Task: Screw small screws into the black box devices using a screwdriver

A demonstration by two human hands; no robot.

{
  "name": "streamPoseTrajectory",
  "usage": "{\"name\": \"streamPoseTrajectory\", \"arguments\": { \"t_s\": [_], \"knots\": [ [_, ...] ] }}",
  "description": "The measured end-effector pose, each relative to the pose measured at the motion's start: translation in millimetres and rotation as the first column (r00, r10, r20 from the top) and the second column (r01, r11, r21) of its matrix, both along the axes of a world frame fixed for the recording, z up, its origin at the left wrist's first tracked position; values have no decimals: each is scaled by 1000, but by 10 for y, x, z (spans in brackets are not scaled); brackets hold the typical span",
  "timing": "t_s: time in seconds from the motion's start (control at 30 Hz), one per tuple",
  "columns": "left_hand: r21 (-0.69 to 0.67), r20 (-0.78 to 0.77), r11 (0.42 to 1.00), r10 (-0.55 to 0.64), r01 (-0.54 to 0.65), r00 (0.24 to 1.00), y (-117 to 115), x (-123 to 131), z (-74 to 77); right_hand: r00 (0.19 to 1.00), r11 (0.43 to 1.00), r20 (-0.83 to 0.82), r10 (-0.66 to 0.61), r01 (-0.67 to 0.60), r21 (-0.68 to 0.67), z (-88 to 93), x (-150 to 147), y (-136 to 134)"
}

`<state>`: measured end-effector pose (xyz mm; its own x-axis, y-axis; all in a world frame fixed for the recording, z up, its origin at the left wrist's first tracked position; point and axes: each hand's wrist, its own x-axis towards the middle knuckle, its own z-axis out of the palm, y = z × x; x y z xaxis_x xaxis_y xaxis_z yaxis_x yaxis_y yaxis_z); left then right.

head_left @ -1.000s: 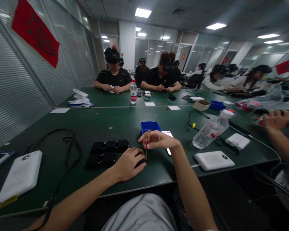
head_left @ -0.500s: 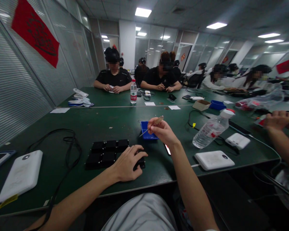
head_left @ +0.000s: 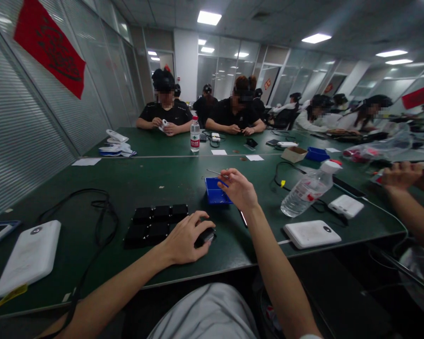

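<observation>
Several black square blocks (head_left: 159,213) with small shiny bits at their corners stand in rows on the green table. My left hand (head_left: 187,239) lies over the right end of the near row, its fingers round a black block (head_left: 205,236). Above the right part of a blue tray (head_left: 217,192), my right hand (head_left: 239,189) pinches a thin metal screwdriver (head_left: 215,172), whose shaft points left and is nearly level. Its handle is mostly hidden by the fingers. Tiny bits lie in the tray. A lit phone (head_left: 243,218) is partly behind my right wrist.
On the right are a tilted water bottle (head_left: 305,192), a white power bank (head_left: 313,234) and a co-worker's hands (head_left: 403,176). Another power bank (head_left: 30,256) and a black cable (head_left: 101,207) lie at left. Across the green table (head_left: 162,176), people sit beyond an upright bottle (head_left: 195,136).
The screwdriver has swung from slanting down toward the blocks to nearly level, its tip now higher. The black block under my left hand shows more, and its fingers have closed round it.
</observation>
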<state>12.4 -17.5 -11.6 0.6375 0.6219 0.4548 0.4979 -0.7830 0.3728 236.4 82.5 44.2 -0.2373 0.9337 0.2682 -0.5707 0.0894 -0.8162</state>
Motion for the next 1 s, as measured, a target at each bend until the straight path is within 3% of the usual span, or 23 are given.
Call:
{"name": "streamPoseTrajectory", "arguments": {
  "t_s": [0.3, 0.6, 1.0],
  "knots": [
    [-151, -56, 978, -151, 141, 987, -25, -48, 59, 997, 998, -77, -30, 25, -66, 49, 14, -17],
    [-147, -54, 981, -132, 123, 990, -16, -13, 19, 998, 994, -39, -54, 50, -97, 10, -25, 20],
    [-151, -53, 979, -150, 140, 987, -27, -6, 15, 964, 996, 265, 33, -11, -87, 41, -119, -52]
  ]
}}
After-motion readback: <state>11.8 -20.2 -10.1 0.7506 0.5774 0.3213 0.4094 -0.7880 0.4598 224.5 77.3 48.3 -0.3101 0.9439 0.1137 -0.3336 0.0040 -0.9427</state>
